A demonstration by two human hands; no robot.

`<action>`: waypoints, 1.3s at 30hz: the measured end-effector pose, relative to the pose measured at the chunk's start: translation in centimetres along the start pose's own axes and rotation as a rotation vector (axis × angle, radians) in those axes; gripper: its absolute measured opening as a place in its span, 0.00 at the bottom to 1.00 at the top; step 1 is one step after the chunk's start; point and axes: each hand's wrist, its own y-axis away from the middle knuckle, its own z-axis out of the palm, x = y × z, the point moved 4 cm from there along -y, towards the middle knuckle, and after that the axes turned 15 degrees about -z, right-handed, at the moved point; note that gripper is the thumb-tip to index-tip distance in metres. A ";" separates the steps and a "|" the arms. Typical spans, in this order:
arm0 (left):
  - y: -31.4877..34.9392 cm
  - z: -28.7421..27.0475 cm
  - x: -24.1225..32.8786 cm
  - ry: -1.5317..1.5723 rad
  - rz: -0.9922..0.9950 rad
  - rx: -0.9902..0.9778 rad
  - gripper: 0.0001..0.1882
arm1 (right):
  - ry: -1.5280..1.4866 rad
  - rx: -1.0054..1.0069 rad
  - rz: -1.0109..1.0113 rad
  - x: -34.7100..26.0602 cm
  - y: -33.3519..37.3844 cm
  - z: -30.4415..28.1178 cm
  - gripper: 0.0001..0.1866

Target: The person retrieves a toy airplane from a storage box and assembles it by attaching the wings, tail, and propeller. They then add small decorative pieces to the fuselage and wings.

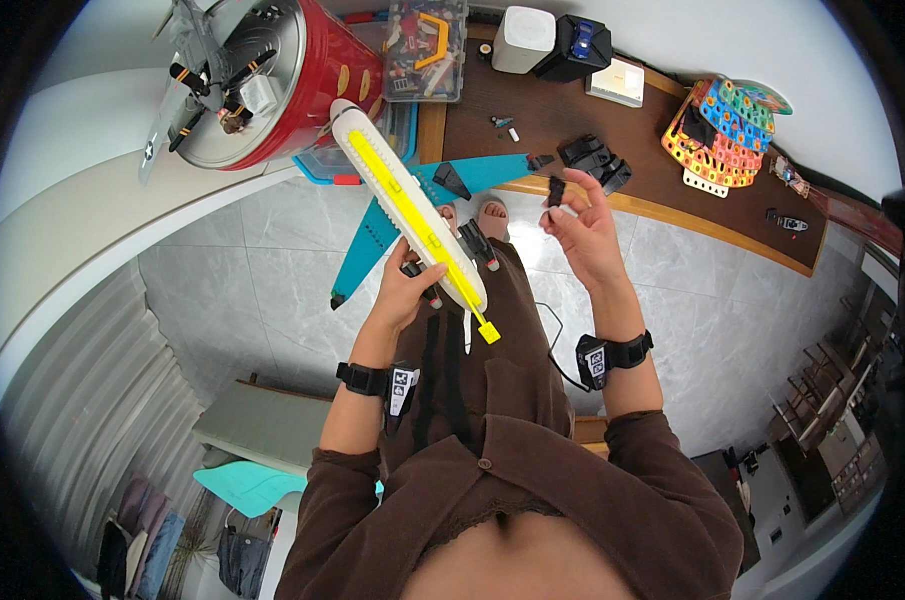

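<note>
My left hand [404,290] is closed around the rear part of a toy airplane [397,195]. Its long white body carries a bright yellow strip, and the wings [367,245] are teal. Dark grey engine-like parts [479,243] sit beside the body near the tail. In front of the airplane's right wing, my right hand [594,240] is raised, pinching a small black piece [556,190] between thumb and fingers. That piece is apart from the airplane. Several black blocky parts [594,163] lie on the brown desk [532,140] just beyond my right fingers.
A red drum [337,70] with a grey model plane [207,60] on its lid stands at far left. Near it is a clear parts box [422,55]. A white canister [523,40], black box [575,50] and colourful fan-shaped thing [717,140] occupy the desk. A cable [552,340] hangs beside my legs.
</note>
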 end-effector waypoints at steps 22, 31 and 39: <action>-1.3 -0.2 -0.8 -0.032 -0.006 0.012 0.39 | 0.212 -0.254 0.105 2.2 -0.1 0.6 0.05; -1.8 -1.0 -3.5 -0.042 -0.060 0.047 0.38 | 0.300 0.153 -0.076 4.1 -6.5 -7.1 0.05; -5.7 -4.8 -8.4 -0.016 -0.082 0.132 0.37 | 0.883 0.115 0.196 20.2 -13.4 -15.4 0.13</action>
